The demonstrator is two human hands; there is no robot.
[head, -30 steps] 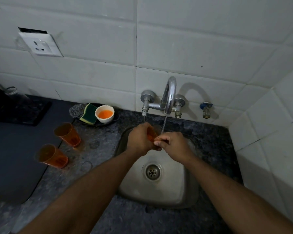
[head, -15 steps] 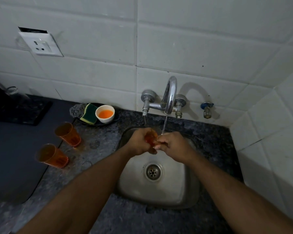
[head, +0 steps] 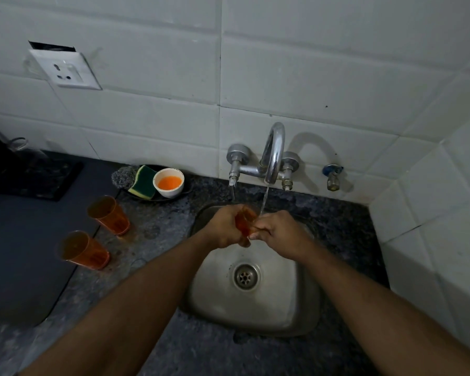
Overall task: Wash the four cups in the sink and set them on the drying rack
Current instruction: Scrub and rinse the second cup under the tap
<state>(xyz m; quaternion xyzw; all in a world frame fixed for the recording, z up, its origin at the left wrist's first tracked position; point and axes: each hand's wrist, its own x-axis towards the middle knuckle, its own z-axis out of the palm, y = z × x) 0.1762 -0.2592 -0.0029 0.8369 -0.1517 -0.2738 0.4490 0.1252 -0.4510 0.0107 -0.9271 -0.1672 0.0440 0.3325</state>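
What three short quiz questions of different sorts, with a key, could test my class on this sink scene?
1. True or false: water runs from the tap onto the orange cup held over the sink.
2. How many orange cups stand on the counter left of the sink? A) one B) two C) four
3. Fill in: the white bowl of orange liquid sits beside a green and yellow ____.

Key
1. True; the left hand and the right hand both hold it.
2. B: the far cup and the near cup.
3. sponge
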